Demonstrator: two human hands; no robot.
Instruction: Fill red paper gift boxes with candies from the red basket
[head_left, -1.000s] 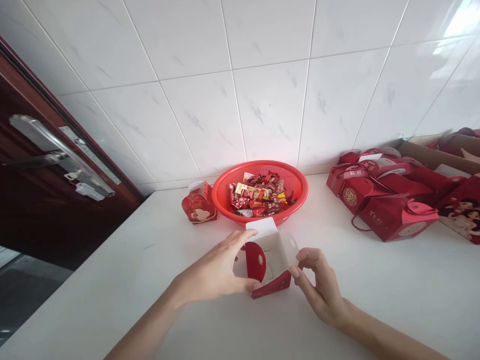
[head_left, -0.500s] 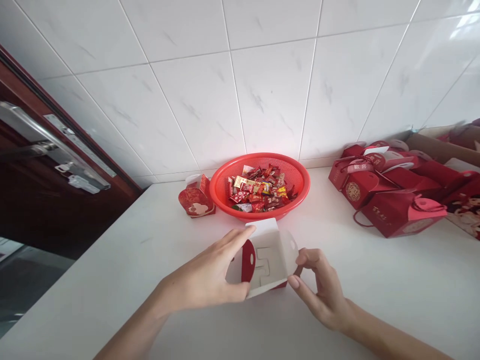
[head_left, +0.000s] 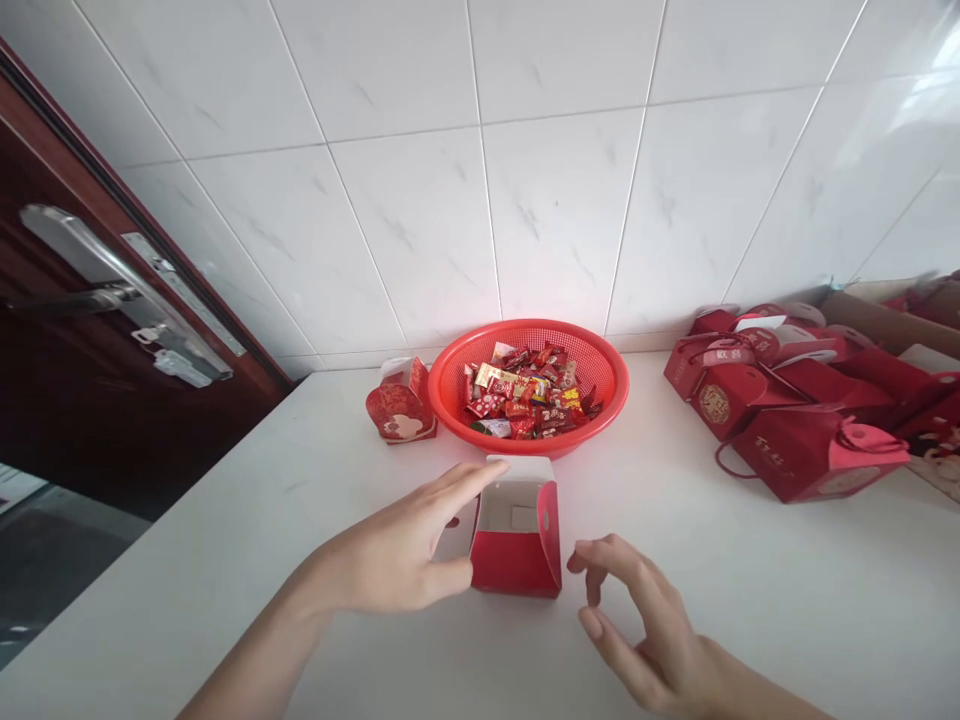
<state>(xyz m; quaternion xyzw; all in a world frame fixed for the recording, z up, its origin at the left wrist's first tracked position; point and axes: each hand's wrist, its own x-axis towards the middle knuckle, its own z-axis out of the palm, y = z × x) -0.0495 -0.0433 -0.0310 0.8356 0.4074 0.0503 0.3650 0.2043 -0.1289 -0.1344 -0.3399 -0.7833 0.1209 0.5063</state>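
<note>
An opened red carton box (head_left: 516, 562) with a white inside stands upright on the white table (head_left: 360, 660), its flaps up. My left hand (head_left: 397, 550) is at the box's left side, thumb and fingers spread, fingertips touching or close to its left edge. Just right of the box, my right hand (head_left: 637, 625) is apart from it, with bent fingers parted and nothing between them. Behind the box is a red plastic basket (head_left: 611, 400) of wrapped sweets (head_left: 525, 390). Another small red box (head_left: 401, 408) stands open beside the basket's left side.
Several closed red gift boxes (head_left: 795, 450) are piled at the right, with a cardboard carton (head_left: 885, 318) behind them. A tiled wall (head_left: 555, 220) runs along the back. At the left is a dark door with a handle (head_left: 112, 295).
The box has tipped upright, so its red front now shows. My right hand has let go of its right flap and moved slightly away. The camera view has shifted a little.
</note>
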